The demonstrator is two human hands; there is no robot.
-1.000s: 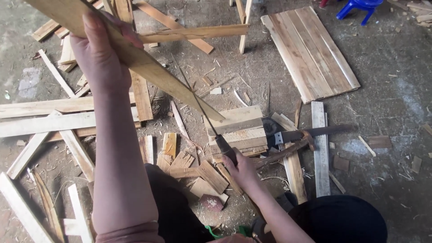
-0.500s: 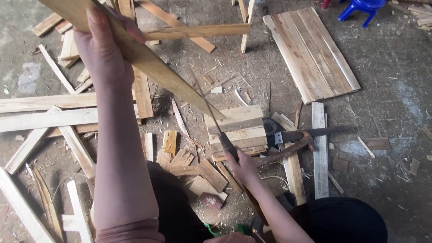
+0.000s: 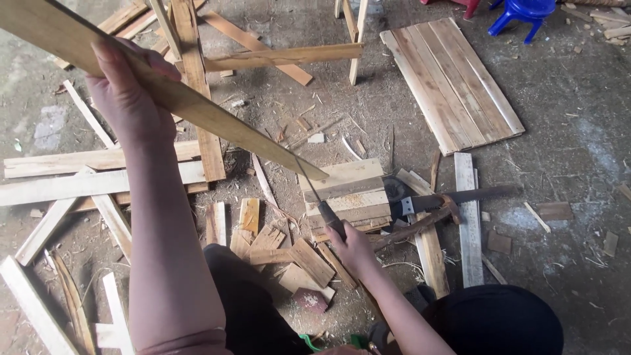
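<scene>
Compared with the earlier pictures, the left hand [image 3: 125, 98] sits a little lower and more to the left in the view, and the long wooden slat [image 3: 197, 108] it holds now comes in from the top left corner at a slightly flatter slant. The right hand [image 3: 351, 250] stays at almost the same place, near the stack of short boards [image 3: 345, 190], with the knife still against the slat.

On the far left, several long pale planks [image 3: 79, 177] lie flat on the dirt floor, crossing one another. Above them the left hand is closed around the slat, fingers wrapped over its upper edge and the thumb below. The slat runs down to the right and narrows to a point just above the stack of short boards.

Below the slat, small cut pieces of wood [image 3: 289, 253] are scattered on the ground close to the person's knee.

In the middle, the right hand is closed around the dark handle of a knife [image 3: 322, 207]. Its thin blade points up and to the left and meets the lower edge of the slat near the tip.

Just right of the stack, a hand saw [image 3: 453, 197] with a dark handle lies on the ground, partly over a pale board. Further right and up, a panel of joined planks [image 3: 453, 82] lies flat, and a blue plastic stool [image 3: 522, 13] stands at the top edge.
</scene>
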